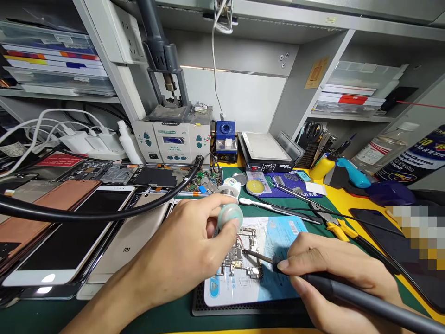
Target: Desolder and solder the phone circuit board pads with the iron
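My left hand (194,236) pinches a round, pale green spool of desoldering braid (231,217) between thumb and fingers. A short copper-coloured strand runs from it down to a phone circuit board (239,255). My right hand (333,273) grips a soldering iron (333,290) like a pen, its tip at the strand's end on the board; whether it touches is too small to tell. Beneath the board lies a blue-and-white card (274,236), which rests on a black perforated pad (243,310). My left fingers hide part of the board's upper left.
Several phones (69,232) lie at left, crossed by a thick black hose (104,214). A hot-air station (174,141) stands behind. Beyond the card are a solder spool (229,190), a flux tin (255,186), tweezers (295,192) and yellow-handled cutters (339,227). A dark phone (403,250) lies at right.
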Action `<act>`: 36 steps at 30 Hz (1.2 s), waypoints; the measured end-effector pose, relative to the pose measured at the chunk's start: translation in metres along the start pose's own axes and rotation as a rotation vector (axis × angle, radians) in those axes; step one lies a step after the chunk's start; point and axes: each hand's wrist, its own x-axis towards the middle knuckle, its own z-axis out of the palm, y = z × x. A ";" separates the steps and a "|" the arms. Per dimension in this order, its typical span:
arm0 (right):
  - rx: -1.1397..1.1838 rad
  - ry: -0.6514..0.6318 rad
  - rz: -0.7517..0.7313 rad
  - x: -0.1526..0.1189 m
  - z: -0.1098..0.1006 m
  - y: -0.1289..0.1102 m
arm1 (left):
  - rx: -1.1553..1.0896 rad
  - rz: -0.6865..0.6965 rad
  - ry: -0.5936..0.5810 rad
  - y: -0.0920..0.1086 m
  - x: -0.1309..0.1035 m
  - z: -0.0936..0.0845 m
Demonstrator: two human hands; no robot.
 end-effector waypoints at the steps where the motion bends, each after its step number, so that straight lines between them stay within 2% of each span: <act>1: -0.004 -0.009 0.008 0.001 0.000 0.000 | 0.001 0.000 0.001 0.000 0.000 0.000; 5: -0.032 -0.071 0.036 0.000 -0.001 -0.002 | 0.003 0.002 0.002 0.001 0.000 -0.001; 11: 0.037 0.011 0.005 -0.005 0.002 0.005 | 0.005 -0.004 -0.002 0.001 0.000 -0.001; 17: -0.029 -0.068 0.033 0.000 -0.001 -0.001 | 0.001 -0.013 -0.014 0.000 0.000 0.000; 22: 0.033 0.020 0.030 -0.005 0.000 0.002 | -0.006 -0.030 -0.022 -0.001 0.000 0.001; 26: 0.006 -0.036 0.047 -0.003 -0.001 0.001 | -0.014 -0.034 -0.023 -0.001 0.000 0.000; 31: 0.025 -0.006 0.041 -0.006 0.000 0.003 | -0.010 -0.025 -0.018 0.000 0.000 0.000; 36: 0.021 -0.034 0.070 -0.008 -0.003 0.006 | -0.017 -0.016 0.017 0.003 0.001 0.001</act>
